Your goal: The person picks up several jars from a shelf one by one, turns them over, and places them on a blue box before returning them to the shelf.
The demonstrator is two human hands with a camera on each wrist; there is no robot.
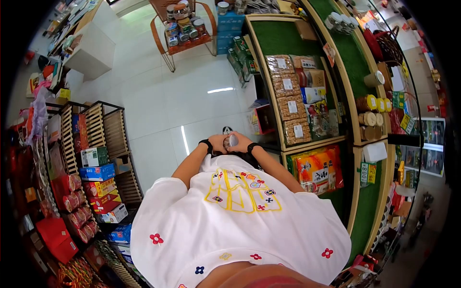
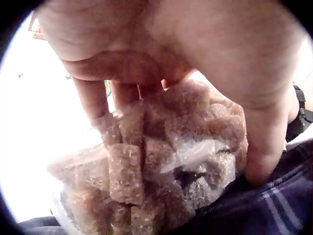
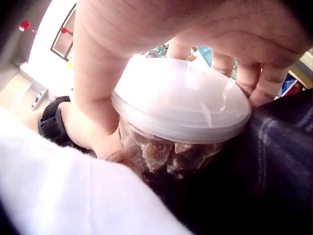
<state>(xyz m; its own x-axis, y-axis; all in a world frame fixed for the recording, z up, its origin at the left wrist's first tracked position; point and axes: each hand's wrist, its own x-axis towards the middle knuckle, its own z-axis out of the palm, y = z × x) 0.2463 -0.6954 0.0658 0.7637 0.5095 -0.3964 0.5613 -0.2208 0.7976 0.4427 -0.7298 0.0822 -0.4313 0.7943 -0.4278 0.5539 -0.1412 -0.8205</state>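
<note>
A clear plastic jar (image 2: pixel 132 171) full of brown, sugar-dusted candy pieces is held in front of the body at waist height. My left hand (image 1: pixel 218 142) grips the jar's body, fingers on one side and thumb on the other, as the left wrist view shows. Over the jar's white lid (image 3: pixel 181 98), my right hand (image 3: pixel 102 54) curls its thumb and fingers round the rim. The lid sits on the jar, and candy shows just beneath its edge. From the head view, both hands meet around the jar, which lies tilted with its lid toward the right hand.
Green-lined shelves (image 1: pixel 297 43) with packaged snacks stand close on the right. Slatted racks (image 1: pixel 103 129) with boxes line the left. Ahead, a chair (image 1: pixel 192 43) carries several jars on the tiled floor (image 1: pixel 149 96). A white counter (image 1: pixel 91 53) stands at far left.
</note>
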